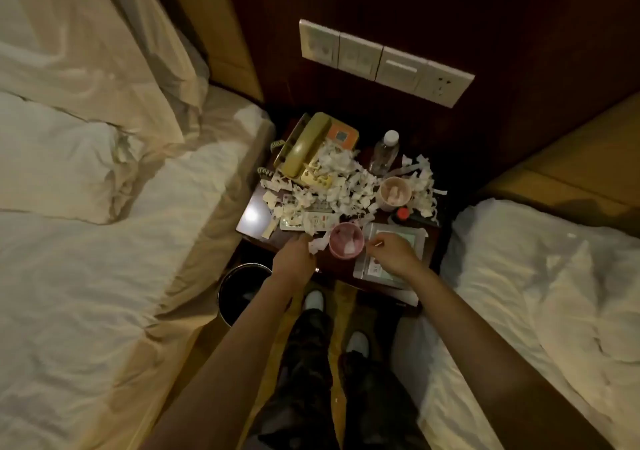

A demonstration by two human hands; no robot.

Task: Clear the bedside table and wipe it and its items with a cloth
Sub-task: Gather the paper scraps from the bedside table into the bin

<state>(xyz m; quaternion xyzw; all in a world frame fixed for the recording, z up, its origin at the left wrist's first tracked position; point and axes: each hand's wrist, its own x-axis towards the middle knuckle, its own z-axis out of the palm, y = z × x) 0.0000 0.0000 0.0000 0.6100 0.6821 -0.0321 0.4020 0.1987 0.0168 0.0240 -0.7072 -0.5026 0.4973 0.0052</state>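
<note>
One dark table (254, 204) stands between two beds, littered with paper scraps (341, 181) too many to count. On it: one phone (304, 145), one bottle (383, 152), two cups, one (394, 191) at the back and one (346, 240) at the front edge, and one remote (308, 222). The left hand (294, 255) pinches scraps at the front edge. The right hand (393, 252) pinches a thin stick over a card (415, 242). One bin (239, 292) sits on the floor.

Paper scraps (341, 181) crowd bedside table (251, 214); left corner bare.
</note>
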